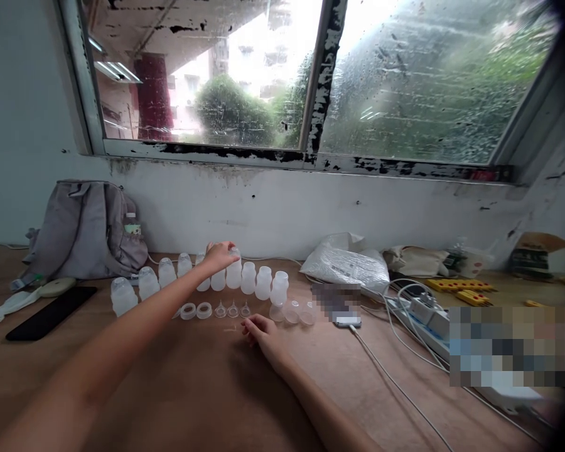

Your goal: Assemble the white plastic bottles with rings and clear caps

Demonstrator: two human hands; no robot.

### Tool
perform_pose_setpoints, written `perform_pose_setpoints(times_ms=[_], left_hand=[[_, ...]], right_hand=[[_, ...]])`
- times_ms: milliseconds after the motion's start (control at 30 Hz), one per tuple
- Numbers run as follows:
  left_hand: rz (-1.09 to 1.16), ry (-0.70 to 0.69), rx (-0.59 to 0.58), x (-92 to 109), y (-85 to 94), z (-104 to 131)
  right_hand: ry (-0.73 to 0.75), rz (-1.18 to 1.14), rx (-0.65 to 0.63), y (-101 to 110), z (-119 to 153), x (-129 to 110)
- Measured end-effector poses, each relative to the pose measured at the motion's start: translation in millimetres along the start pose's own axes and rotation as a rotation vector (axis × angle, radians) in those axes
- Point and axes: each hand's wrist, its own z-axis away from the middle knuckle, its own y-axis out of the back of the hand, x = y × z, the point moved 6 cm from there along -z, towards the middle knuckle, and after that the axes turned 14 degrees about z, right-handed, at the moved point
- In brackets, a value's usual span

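Observation:
My left hand (222, 257) reaches over the row, its fingers closed around the top of a frosted baby bottle (234, 275). To its right stand several open-necked bottles (263, 284); toward the left, several bottles (149, 284) wear clear domed caps. In front of the row lie white screw rings (204, 311), three clear teats (233, 309) and three clear dome caps (291, 314). Close to the teats and caps, my right hand (266, 338) rests low over the table, fingers loosely bent and apart, with nothing visible in them. My left forearm hides part of the row.
A grey backpack (82, 229) and a black flat object (51, 312) occupy the left. At the right are a silvery plastic bag (343, 267), a phone (347, 319) on a cable, a white power strip (424, 336) and yellow parts (461, 285). Wall and window rise behind.

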Motion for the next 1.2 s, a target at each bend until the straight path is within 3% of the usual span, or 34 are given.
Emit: perform_pose_setpoints(times_ms=[267,433,567,667,767,967,1100,1200], left_hand=[[-0.049,0.020,-0.003,-23,-29.5,-8],[-0.079,0.010,0.029,-25,-35.2,-6],[-0.135,-0.041,0.149,-20,-26.7,0],[-0.131,-0.100,0.261,-22,-12.9,20],[-0.145,-0.157,0.304,-33,-5.5,55],[-0.302,-0.098,0.237,-73,-24.2,127],[-0.340,-0.081,0.212,-89,-37.4,142],[-0.298,-0.106,0.208,-90,-38.6,143]], right_hand=[[-0.003,0.046,0.031,3,-8,11],[0.037,0.074,0.142,14,-11,11],[0.154,0.274,0.240,22,-9,1],[0.214,0.407,0.227,20,-9,-1],[0.289,0.587,0.186,12,-9,1],[0.301,0.979,0.095,-7,-10,12],[0.336,0.945,0.162,-4,-7,5],[0.410,0.851,0.169,-2,2,-8]])
